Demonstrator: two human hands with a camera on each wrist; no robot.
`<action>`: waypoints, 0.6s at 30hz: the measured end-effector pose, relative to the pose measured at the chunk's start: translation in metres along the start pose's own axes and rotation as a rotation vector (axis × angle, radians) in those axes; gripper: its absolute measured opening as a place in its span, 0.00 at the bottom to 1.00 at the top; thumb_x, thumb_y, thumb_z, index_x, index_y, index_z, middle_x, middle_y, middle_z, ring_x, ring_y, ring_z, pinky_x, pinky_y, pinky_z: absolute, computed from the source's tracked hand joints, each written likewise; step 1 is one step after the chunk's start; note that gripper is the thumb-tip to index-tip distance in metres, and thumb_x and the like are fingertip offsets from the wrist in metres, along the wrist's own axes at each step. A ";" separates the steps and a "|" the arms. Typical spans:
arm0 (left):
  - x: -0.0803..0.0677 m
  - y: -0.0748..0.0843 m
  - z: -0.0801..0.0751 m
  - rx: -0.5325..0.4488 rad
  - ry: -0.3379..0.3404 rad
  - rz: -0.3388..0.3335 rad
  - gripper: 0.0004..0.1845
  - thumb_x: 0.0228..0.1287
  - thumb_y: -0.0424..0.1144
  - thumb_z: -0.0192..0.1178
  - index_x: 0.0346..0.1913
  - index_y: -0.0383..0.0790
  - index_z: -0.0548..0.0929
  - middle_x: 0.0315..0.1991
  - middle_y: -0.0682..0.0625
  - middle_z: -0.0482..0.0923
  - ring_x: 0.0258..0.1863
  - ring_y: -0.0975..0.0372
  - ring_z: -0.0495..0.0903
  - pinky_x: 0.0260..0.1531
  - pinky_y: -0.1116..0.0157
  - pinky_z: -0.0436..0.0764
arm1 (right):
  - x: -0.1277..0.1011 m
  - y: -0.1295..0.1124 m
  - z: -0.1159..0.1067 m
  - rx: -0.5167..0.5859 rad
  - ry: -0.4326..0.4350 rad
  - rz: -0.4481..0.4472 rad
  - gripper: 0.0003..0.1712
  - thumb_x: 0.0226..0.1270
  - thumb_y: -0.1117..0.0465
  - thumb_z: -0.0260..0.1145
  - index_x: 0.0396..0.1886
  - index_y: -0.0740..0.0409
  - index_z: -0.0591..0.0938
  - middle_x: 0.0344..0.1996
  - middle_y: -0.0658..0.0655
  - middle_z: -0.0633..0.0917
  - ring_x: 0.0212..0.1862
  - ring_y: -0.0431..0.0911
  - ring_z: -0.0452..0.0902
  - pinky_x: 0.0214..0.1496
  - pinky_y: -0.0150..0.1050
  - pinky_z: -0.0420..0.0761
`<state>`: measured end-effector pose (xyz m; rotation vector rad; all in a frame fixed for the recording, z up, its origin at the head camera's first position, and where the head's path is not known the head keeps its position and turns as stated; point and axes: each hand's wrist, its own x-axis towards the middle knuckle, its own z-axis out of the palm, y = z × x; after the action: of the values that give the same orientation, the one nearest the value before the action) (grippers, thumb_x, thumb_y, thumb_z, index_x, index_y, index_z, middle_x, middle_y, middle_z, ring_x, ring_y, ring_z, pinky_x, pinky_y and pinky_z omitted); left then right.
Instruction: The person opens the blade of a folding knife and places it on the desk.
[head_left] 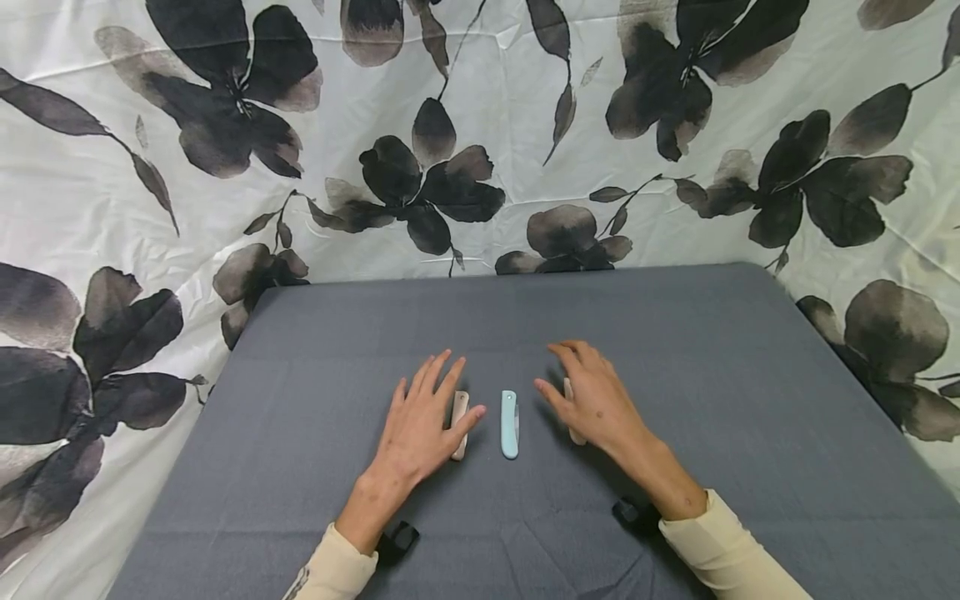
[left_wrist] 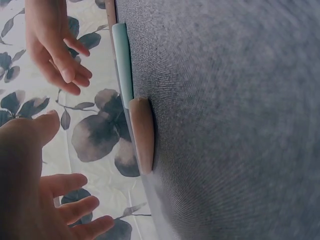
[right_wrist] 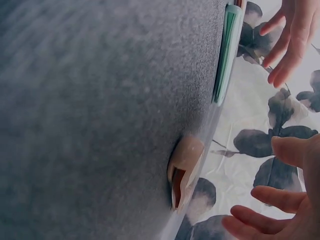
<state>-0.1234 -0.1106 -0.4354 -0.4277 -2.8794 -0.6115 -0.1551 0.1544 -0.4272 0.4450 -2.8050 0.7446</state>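
Note:
Three small folding knives lie in a row on the grey cloth, each folded. The middle one is a light blue folding knife [head_left: 509,427], with a strip of its blade showing along the right side. My left hand [head_left: 422,427] hovers with fingers spread over a beige folding knife [head_left: 461,405], its thumb crossing above it. Above another beige folding knife [head_left: 577,437], mostly hidden in the head view, is my right hand [head_left: 597,402], fingers loosely extended. That right knife [right_wrist: 190,152] shows its slot side in the right wrist view. Both wrist views show the hands raised, holding nothing.
A grey cloth [head_left: 360,325] with faint creases covers the table. Behind it and at the sides hangs a white sheet [head_left: 540,167] printed with dark flowers. A black wrist device [head_left: 397,540] sits under the left wrist, another [head_left: 633,512] under the right.

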 end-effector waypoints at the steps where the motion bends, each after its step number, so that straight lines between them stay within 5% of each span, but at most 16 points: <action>1: 0.000 0.000 0.000 -0.007 0.004 0.001 0.41 0.73 0.66 0.57 0.81 0.50 0.65 0.82 0.46 0.59 0.82 0.49 0.60 0.75 0.34 0.61 | 0.000 -0.001 0.000 0.000 -0.002 -0.003 0.35 0.72 0.46 0.70 0.71 0.60 0.76 0.66 0.64 0.77 0.66 0.62 0.74 0.70 0.63 0.71; 18: -0.008 -0.002 0.000 -0.016 0.028 -0.053 0.36 0.72 0.58 0.64 0.74 0.41 0.74 0.69 0.42 0.75 0.67 0.49 0.77 0.61 0.47 0.78 | 0.009 -0.011 0.008 0.075 -0.038 -0.036 0.28 0.73 0.49 0.70 0.66 0.58 0.81 0.59 0.61 0.82 0.61 0.58 0.78 0.63 0.59 0.77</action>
<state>-0.1169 -0.1143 -0.4380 -0.3428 -2.8697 -0.6435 -0.1608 0.1393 -0.4273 0.5266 -2.8036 0.8440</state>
